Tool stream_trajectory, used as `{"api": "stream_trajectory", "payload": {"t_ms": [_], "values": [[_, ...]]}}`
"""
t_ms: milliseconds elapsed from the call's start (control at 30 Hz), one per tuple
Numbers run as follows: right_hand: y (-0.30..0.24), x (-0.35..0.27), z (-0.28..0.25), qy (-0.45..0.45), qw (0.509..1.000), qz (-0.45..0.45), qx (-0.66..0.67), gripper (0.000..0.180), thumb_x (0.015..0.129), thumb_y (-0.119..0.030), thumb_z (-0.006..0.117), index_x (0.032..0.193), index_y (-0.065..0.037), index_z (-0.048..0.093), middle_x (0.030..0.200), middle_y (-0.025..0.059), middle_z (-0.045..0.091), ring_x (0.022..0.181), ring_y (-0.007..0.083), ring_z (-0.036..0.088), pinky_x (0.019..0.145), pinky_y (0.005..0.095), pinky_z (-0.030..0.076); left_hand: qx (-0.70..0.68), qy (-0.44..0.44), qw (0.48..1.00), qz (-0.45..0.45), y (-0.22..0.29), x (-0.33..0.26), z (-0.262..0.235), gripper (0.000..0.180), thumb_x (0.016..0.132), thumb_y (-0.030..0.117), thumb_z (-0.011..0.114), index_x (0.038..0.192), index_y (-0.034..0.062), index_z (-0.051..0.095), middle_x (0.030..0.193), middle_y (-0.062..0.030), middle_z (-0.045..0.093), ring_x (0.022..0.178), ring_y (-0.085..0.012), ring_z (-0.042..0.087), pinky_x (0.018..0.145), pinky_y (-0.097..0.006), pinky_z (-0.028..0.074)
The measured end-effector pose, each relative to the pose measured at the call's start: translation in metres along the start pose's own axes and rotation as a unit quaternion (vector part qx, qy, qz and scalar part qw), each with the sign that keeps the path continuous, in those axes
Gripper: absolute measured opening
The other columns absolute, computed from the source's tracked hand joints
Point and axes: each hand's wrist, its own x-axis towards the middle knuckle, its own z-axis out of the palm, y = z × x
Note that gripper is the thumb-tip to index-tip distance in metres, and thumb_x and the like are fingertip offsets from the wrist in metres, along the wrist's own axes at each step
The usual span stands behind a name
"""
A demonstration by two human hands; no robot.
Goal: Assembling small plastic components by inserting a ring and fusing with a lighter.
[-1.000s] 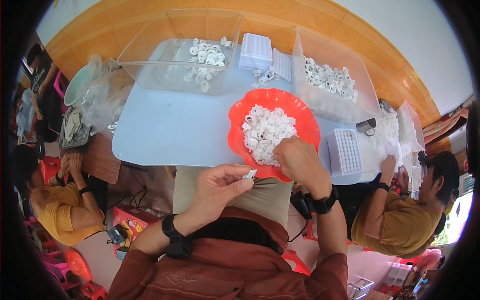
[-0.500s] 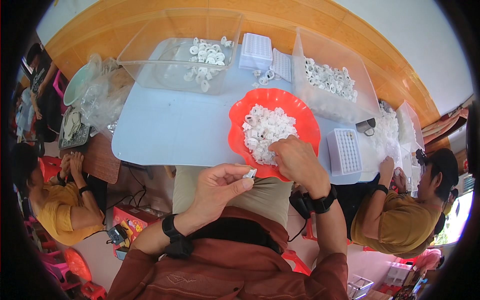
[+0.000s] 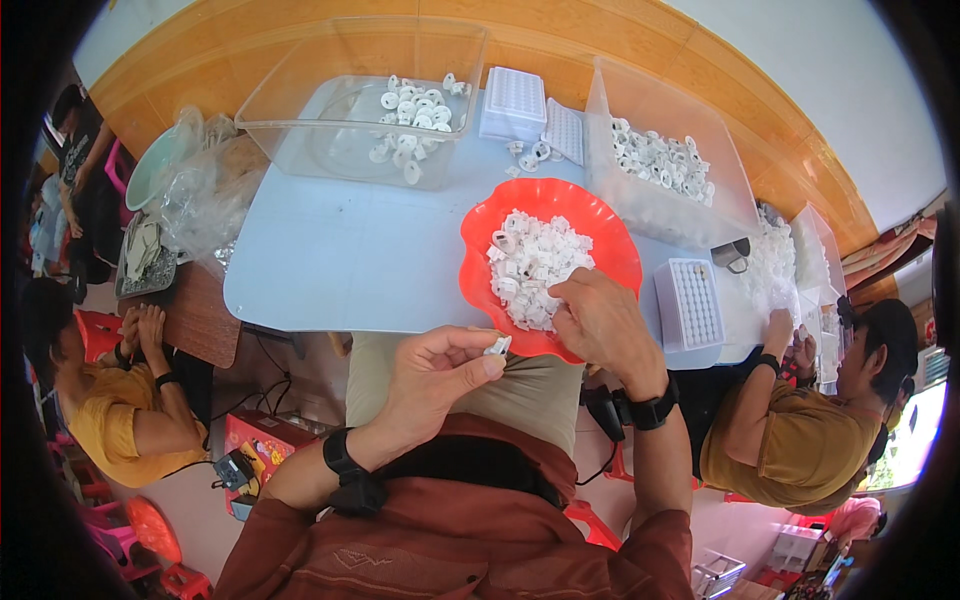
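Note:
A small white plastic part (image 3: 498,346) is pinched between the thumb and fingers of my left hand (image 3: 432,372), just off the near rim of a red scalloped bowl (image 3: 618,240). Heaped in the bowl are many small white plastic pieces (image 3: 530,265). My right hand (image 3: 607,322) reaches over the bowl's near right side, fingertips bent together at the edge of the heap. Whatever those fingers may grip is hidden behind the hand.
Beyond the bowl on the light blue table (image 3: 330,265) stand two clear bins (image 3: 290,130) (image 3: 725,215) with white parts. A white grid tray (image 3: 690,305) lies to the right, stacked trays (image 3: 513,105) at the back. Co-workers sit left (image 3: 150,420) and right (image 3: 800,430).
My right hand has drawn slightly right within the bowl, its fingers gathered closer together. The bowl has shifted a touch right. My left hand stays almost still with the part.

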Motion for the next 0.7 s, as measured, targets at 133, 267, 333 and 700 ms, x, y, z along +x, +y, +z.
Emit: {"api": "stream_trajectory", "payload": {"t_ms": [133,267,333,700], "values": [[0.006,-0.004,0.007,0.04,0.999,-0.007,0.033,0.019,0.085,-0.002,0.058,0.101,0.002,0.068,0.093,0.0172,0.063,0.088,0.0367,0.063,0.076,0.0447,0.051,0.002,0.003,1.0,0.002,0.002,0.001,-0.001,0.022,0.09,-0.004,0.069,0.112,-0.0023,0.067,0.112,-0.0136,0.069,0.1,-0.0171,0.067,0.086,-0.033,0.059],[0.009,-0.004,0.007,0.073,0.995,-0.02,0.062,0.017,0.09,0.002,0.056,0.106,0.001,0.063,0.099,0.0182,0.061,0.089,0.0372,0.062,0.076,0.0436,0.05,0.002,0.002,1.0,0.011,0.003,0.002,-0.004,0.022,0.09,-0.003,0.069,0.112,-0.0027,0.067,0.111,-0.014,0.07,0.099,-0.0175,0.068,0.086,-0.034,0.059],[0.01,-0.003,0.007,0.085,0.993,-0.022,0.081,0.019,0.089,0.003,0.055,0.106,0.001,0.062,0.096,0.0193,0.061,0.09,0.0388,0.061,0.077,0.0451,0.05,0.003,0.007,1.0,0.015,0.003,0.003,-0.004,0.022,0.091,-0.003,0.068,0.113,-0.0029,0.067,0.111,-0.0142,0.07,0.099,-0.0178,0.068,0.085,-0.034,0.059],[-0.007,-0.013,-0.002,0.127,0.953,0.078,0.263,0.012,0.094,-0.002,0.061,0.104,0.003,0.066,0.09,0.0158,0.067,0.079,0.0247,0.066,0.071,0.032,0.051,-0.013,0.001,1.0,0.005,0.007,0.005,-0.004,0.022,0.092,-0.001,0.068,0.114,-0.0021,0.067,0.112,-0.0141,0.071,0.1,-0.0175,0.068,0.085,-0.034,0.059]]}}
